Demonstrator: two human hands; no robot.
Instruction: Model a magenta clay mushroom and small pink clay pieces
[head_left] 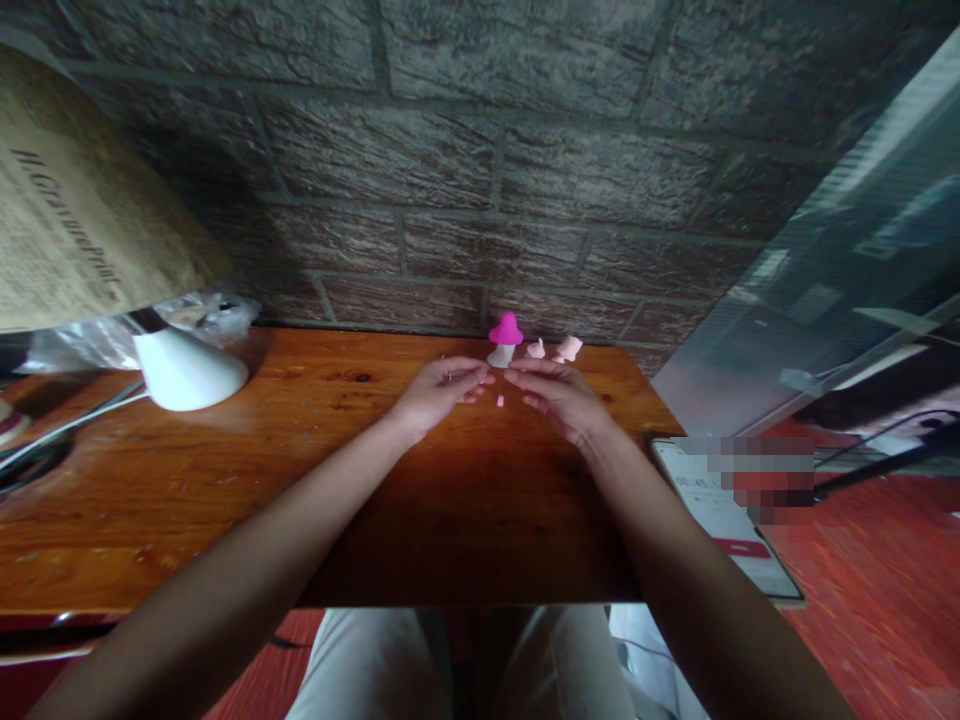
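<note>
A small mushroom figure (505, 340) with a magenta cap and whitish stem stands upright near the back edge of the wooden table (300, 450). Just in front of it, to the left, my left hand (448, 388) has its fingertips pinched together. My right hand (556, 392) faces it from the right, thumb and fingers also drawn together, a small gap between the two hands. Whatever either pinch holds is too small to make out. A tiny pink piece (500, 401) lies on the table between the hands. Behind my right hand sit pale pink lumps (570, 347) that look like modelling clay.
A lamp with a printed paper shade (90, 200) and white base (189, 368) stands at left, with clear plastic wrapping behind it. The brick wall (450, 180) rises right behind the table. A phone (720, 520) lies at the right edge, beside a translucent panel.
</note>
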